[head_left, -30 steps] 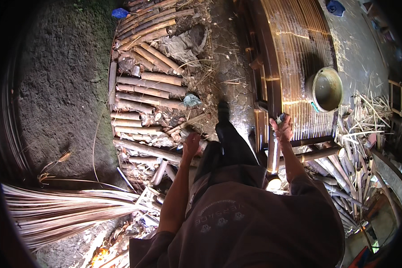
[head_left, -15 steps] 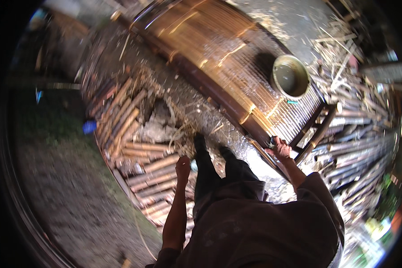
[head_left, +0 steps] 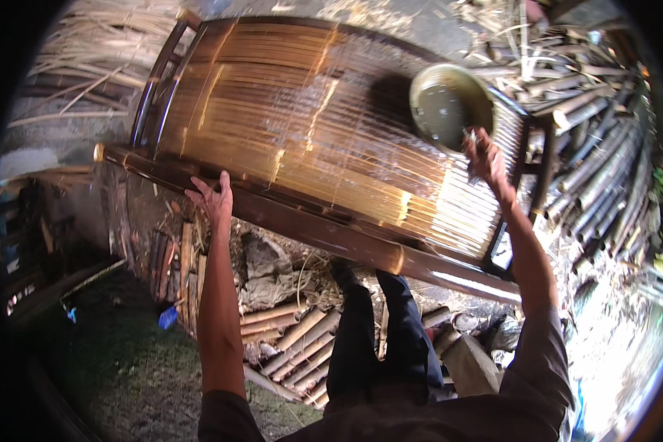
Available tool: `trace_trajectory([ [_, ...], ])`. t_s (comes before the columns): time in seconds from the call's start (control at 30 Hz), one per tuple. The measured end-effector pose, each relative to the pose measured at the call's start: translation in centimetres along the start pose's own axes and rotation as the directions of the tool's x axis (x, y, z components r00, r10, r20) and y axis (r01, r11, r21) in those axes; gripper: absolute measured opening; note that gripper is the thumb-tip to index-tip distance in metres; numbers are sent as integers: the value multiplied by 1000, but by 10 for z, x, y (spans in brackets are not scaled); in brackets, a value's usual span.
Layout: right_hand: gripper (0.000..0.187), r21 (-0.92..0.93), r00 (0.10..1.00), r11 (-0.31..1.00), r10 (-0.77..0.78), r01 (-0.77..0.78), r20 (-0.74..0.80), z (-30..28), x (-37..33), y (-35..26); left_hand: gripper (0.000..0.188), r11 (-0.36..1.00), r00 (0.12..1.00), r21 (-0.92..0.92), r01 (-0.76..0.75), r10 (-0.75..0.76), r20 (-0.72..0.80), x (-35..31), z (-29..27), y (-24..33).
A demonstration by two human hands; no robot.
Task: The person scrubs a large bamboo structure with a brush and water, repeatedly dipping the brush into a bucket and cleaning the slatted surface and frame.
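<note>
A long bamboo bench [head_left: 258, 96] with a wet, shiny slatted top stretches across in front of me. My left hand [head_left: 215, 200] is at its near dark bamboo rail [head_left: 309, 232], toward the left end, with thumb and fingers spread and nothing held. On the slats at the right stands a round bucket [head_left: 420, 92] with cloudy liquid inside. My right hand [head_left: 488, 160] is at the bucket's near right rim, its fingers closed round something small, pale and dark in parts, which is too blurred to name.
Bamboo poles [head_left: 604, 184] lie heaped beyond the bench's right end. Cut bamboo lengths [head_left: 302, 350] are stacked on the ground near my legs, beside a grey stone block [head_left: 470, 365]. Split bamboo strips [head_left: 88, 44] lie at the far left. A blue scrap [head_left: 168, 317] lies at the left.
My right hand has risen from the bench's near right corner to the bucket. My left hand has come up from my side to the near rail and spread its fingers. The view has turned.
</note>
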State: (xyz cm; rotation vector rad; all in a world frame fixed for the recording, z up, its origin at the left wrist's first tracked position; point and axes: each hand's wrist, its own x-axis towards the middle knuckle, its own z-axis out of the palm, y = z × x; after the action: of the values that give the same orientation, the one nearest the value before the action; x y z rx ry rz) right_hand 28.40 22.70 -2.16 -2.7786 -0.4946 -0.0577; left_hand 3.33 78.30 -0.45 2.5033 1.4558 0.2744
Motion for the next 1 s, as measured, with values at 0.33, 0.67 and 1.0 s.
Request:
trace_trajectory([
  [0.33, 33, -217, 881, 973, 168, -77, 441, 182, 92, 125, 74, 991, 994, 80, -107, 108, -18, -10, 54, 6],
  [0.67, 27, 743, 897, 599, -88, -299, 432, 121, -5, -69, 56, 986, 986, 72, -151, 156, -63, -11, 31, -12],
  [1.0, 64, -27, 340, 411, -712, 911, 615, 232, -100, -45, 31, 995, 994, -23, -102, 103, 25, -12, 24, -11],
])
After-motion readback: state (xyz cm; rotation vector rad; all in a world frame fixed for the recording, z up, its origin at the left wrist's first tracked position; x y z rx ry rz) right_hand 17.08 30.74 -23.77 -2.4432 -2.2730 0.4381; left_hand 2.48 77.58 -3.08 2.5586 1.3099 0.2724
